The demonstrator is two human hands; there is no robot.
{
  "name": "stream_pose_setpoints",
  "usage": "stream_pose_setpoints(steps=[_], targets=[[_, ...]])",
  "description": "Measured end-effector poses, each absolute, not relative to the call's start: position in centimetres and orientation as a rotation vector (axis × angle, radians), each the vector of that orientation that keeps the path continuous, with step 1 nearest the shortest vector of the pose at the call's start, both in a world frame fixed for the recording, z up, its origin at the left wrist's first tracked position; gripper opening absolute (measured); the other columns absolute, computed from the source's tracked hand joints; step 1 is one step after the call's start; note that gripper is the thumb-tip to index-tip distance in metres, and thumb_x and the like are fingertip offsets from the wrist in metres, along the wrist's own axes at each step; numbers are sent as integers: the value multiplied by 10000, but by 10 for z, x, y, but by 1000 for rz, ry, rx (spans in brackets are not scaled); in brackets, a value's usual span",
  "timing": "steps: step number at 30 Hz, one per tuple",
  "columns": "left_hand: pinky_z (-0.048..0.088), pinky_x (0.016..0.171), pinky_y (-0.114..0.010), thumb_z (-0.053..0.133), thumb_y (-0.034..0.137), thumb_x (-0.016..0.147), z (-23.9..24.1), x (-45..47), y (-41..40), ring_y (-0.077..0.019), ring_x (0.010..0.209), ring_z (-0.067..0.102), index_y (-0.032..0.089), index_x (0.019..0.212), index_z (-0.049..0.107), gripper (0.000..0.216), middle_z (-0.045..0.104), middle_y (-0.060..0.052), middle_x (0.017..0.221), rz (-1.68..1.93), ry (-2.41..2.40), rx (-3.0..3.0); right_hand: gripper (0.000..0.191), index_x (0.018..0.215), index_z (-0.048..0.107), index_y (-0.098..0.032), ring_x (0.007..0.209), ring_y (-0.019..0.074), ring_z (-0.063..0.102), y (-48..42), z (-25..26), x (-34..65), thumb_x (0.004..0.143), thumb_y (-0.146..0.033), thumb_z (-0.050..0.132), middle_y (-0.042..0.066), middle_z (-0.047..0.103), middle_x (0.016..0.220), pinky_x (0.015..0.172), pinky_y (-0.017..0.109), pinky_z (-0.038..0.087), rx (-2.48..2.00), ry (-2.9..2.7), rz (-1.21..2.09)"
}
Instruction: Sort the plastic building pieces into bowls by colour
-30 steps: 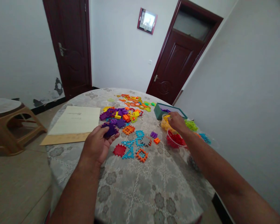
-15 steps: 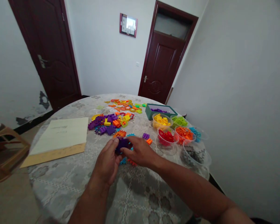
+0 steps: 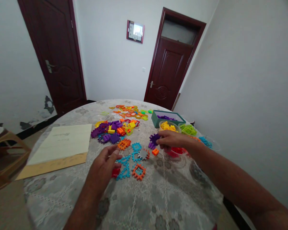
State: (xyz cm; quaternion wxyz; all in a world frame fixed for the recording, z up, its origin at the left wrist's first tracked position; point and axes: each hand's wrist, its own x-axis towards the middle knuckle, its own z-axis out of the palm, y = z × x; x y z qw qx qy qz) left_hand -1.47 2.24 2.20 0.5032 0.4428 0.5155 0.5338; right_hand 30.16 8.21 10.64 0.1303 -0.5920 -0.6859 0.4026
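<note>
My right hand (image 3: 170,139) pinches a dark purple interlocking toy piece (image 3: 153,139) over the right middle of the table, in front of the tub of yellow pieces (image 3: 168,126). An orange connector (image 3: 155,152) lies just below it. My left hand (image 3: 104,163) is open with loosely bent fingers and nothing visible in them. Beside its fingertips are an orange lattice piece (image 3: 124,144), blue notched pieces (image 3: 124,172) and a red piece (image 3: 115,172), partly hidden by the hand. A grey gear-like piece (image 3: 143,154) and an orange square frame (image 3: 139,172) lie between my hands.
A mixed pile (image 3: 112,131) of purple, yellow and orange pieces lies behind my left hand, with flat orange pieces (image 3: 129,111) farther back. A green box (image 3: 167,118) holds purple pieces. Tubs of green (image 3: 188,129) and red pieces (image 3: 177,150) stand right. Paper sheets (image 3: 60,140) lie left.
Both hands were together on the purple piece. My right hand has carried it to the right, and my left hand has let go and moved apart, uncovering the pieces between. The view has shifted slightly.
</note>
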Motion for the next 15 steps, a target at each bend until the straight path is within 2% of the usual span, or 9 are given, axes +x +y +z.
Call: stream_pose_setpoints(steps=[3, 7, 11, 15], targets=[[647, 706, -366, 745, 530, 832, 12, -36, 34, -310, 1030, 766, 220, 1193, 700, 478, 763, -141, 1185, 1299, 1431, 1170, 128, 817, 683, -164, 461, 131, 585, 131, 121, 344, 895, -231, 760, 13, 660, 604, 464, 221, 463, -1838, -1660, 1229], [633, 748, -386, 721, 527, 835, 0, -51, 43, -322, 1022, 767, 223, 1208, 704, 482, 771, -143, 1189, 1247, 1571, 1288, 166, 818, 634, -138, 468, 97, 559, 187, 130, 382, 892, -178, 777, 4, 623, 592, 487, 203, 490, -1826, -1228, 963], [603, 854, -422, 662, 526, 862, 2, -51, 44, -322, 1055, 753, 225, 1211, 698, 462, 768, -138, 1216, 1147, 1638, 1415, 121, 974, 618, -140, 548, 104, 609, 213, 127, 394, 920, -175, 720, -3, 637, 668, 545, 205, 539, -1756, -1115, 744], [561, 936, -453, 621, 518, 876, 8, -50, 40, -312, 1030, 741, 217, 1232, 682, 470, 766, -136, 1200, 1071, 1667, 1550, 229, 1121, 630, -147, 578, 110, 623, 211, 118, 381, 904, -165, 701, 9, 666, 741, 551, 214, 532, -1716, -1100, 631]])
